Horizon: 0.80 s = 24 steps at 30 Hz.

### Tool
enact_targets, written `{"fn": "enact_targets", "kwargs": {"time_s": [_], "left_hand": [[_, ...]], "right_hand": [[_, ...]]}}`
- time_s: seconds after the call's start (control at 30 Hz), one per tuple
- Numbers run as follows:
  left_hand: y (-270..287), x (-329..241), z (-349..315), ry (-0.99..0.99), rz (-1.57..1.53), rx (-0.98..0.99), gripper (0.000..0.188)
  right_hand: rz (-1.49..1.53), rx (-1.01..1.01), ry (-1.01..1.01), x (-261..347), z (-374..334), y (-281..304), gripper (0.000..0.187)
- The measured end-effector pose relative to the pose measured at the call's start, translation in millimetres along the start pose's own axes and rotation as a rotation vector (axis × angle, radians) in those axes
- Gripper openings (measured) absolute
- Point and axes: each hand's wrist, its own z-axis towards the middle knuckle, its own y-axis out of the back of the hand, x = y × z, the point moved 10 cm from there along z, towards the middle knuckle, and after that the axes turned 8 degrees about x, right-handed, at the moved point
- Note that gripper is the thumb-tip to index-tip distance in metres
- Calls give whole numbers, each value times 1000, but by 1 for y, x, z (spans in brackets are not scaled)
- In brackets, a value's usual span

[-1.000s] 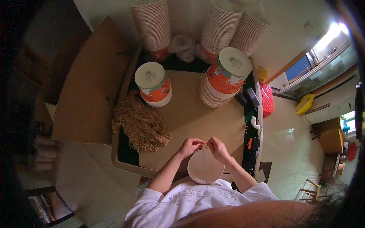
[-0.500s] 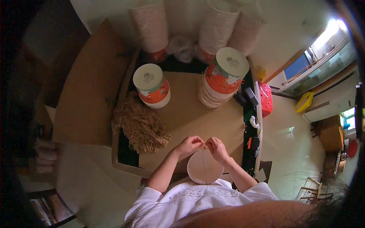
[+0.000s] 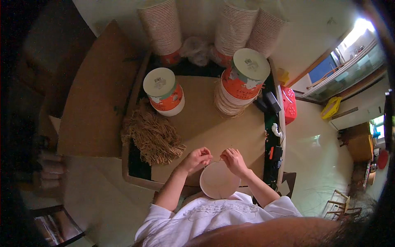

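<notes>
My left hand (image 3: 196, 159) and my right hand (image 3: 233, 160) are raised over the near edge of the table, a short gap apart, each closed in a pinch. A thin brown string (image 3: 215, 161) spans the gap, with its ends at my fingertips. Just below the hands, a round white tub (image 3: 220, 181) rests against my body, its pale round face turned up toward me. Left of my left hand lies a heap of brown twine strands (image 3: 154, 138).
An orange and white tub (image 3: 164, 94) stands upside down on the cardboard sheet (image 3: 197, 127). Right of it, a taller orange stack (image 3: 245, 80) has cord around its lower part. Tall stacks of white tubs (image 3: 236, 31) line the back. Black devices (image 3: 271, 103) sit along the right edge.
My left hand has moved left, away from my right hand, opening a gap with string across it. The strand that hung down over the tub's face no longer shows clearly.
</notes>
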Motion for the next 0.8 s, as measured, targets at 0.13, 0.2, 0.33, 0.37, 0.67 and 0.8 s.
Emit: {"fn": "enact_targets", "kwargs": {"time_s": [0.13, 0.2, 0.33, 0.37, 0.67, 0.8], "left_hand": [[32, 6, -8, -29, -287, -69, 6], [32, -1, -5, -54, 58, -77, 7], [27, -3, 7, -135, 717, -61, 7], [17, -7, 12, -162, 874, -41, 8], [-9, 4, 28, -144, 681, -88, 10], [-31, -24, 18, -394, 898, -86, 11]], "right_hand": [[10, 29, -24, 0, 0, 0, 7], [18, 26, -7, -4, 0, -2, 7], [18, 23, 26, -1, 1, -4, 7], [18, 30, 22, -3, 1, -4, 7], [-9, -64, 22, -11, 12, 6, 5], [20, -62, 22, -10, 15, 9, 5]]}}
